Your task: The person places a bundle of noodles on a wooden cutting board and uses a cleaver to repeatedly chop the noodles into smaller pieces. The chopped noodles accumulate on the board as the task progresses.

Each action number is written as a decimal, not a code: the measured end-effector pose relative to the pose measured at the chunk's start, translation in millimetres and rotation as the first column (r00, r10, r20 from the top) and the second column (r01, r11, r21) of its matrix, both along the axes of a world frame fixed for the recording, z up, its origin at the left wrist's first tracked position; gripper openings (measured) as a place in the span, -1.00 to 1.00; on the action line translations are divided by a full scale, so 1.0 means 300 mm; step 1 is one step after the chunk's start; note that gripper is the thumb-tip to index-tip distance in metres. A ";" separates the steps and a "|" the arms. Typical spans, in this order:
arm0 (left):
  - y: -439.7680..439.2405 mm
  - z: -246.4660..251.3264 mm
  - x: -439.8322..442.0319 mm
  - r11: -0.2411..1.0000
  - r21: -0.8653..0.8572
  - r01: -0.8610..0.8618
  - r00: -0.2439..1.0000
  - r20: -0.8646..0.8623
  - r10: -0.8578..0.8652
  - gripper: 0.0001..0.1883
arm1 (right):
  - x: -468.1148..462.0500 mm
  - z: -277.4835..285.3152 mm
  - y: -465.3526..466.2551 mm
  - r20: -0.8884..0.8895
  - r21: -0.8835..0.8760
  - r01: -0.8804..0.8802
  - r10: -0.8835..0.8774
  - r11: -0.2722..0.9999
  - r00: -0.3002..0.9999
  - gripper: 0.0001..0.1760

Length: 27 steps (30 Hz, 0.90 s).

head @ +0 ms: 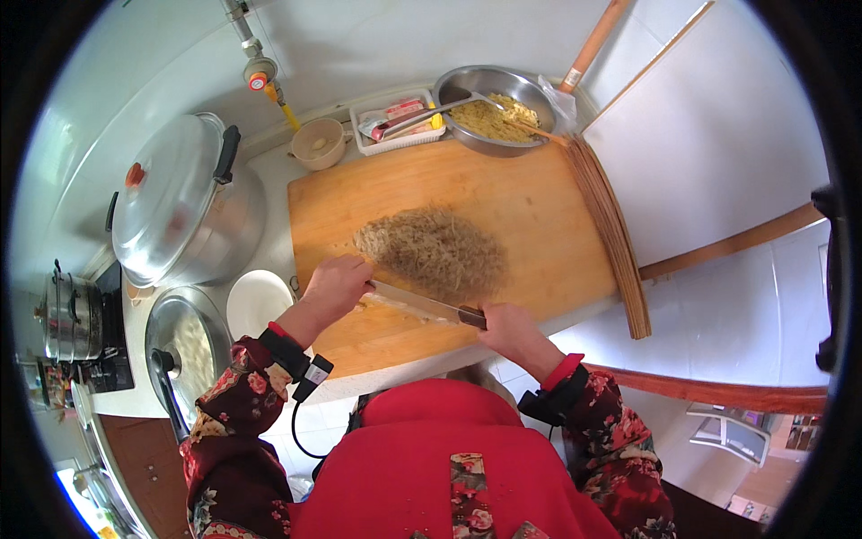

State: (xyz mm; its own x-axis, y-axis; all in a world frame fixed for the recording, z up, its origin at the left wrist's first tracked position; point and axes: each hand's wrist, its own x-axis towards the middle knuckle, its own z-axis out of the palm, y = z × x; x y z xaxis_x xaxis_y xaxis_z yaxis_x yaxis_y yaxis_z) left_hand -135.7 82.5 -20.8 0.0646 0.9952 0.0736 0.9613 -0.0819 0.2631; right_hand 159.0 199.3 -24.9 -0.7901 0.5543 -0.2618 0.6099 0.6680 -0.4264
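Observation:
My right hand (508, 335) grips the dark handle of a kitchen knife (421, 304). At the blade's far end, my left hand (339, 286) holds the tip area with bent fingers. The blade lies across the near side of a wooden cutting board (539, 182), low over its surface; whether it touches the wood is unclear. Just beyond it spreads a heap of finely chopped greyish-brown strands (431, 246), which look like glass noodles. A few pale bits lie along the blade.
Behind the board stand a steel bowl (448, 81) of yellow crumbled food with utensils, a white basket (407, 139) of packets and a beige cup (318, 158). Left are a large lidded pot (236, 226), a white bowl (256, 306) and a glass-lidded pan (195, 350). Brown slats (609, 236) lean right.

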 end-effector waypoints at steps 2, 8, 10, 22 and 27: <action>0.022 -0.010 0.024 0.999 0.037 -0.024 1.000 0.014 0.023 -0.79 | 0.018 -0.011 0.044 -0.019 0.029 0.007 -0.007 1.000 1.000 -0.78; 0.107 -0.003 0.091 0.979 0.183 -0.095 0.995 -0.012 0.098 -0.81 | 0.043 0.034 0.205 -0.062 0.171 -0.039 0.050 0.984 0.997 -0.84; 0.126 0.021 0.091 0.967 0.210 -0.145 0.989 0.012 0.145 -0.80 | 0.028 0.061 0.252 -0.081 0.225 -0.047 0.067 0.973 0.994 -0.84; 0.093 0.053 0.167 0.906 0.236 -0.351 0.932 -0.010 0.363 -0.83 | -0.061 0.183 0.405 -0.008 0.331 -0.268 0.286 0.905 0.958 -0.81; 0.102 -0.029 0.208 0.905 0.217 -0.366 0.921 -0.054 0.385 -0.86 | -0.065 0.124 0.457 0.022 0.374 -0.354 0.373 0.858 0.928 -0.79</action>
State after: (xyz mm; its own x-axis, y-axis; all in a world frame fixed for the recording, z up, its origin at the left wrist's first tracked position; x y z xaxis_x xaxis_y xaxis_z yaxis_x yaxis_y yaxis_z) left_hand -73.3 113.0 -29.6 -0.2948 0.9123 0.2842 0.9503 0.2490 0.1867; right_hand 139.6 336.5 12.4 -0.9604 0.2736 -0.0532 0.2783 0.9513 -0.1323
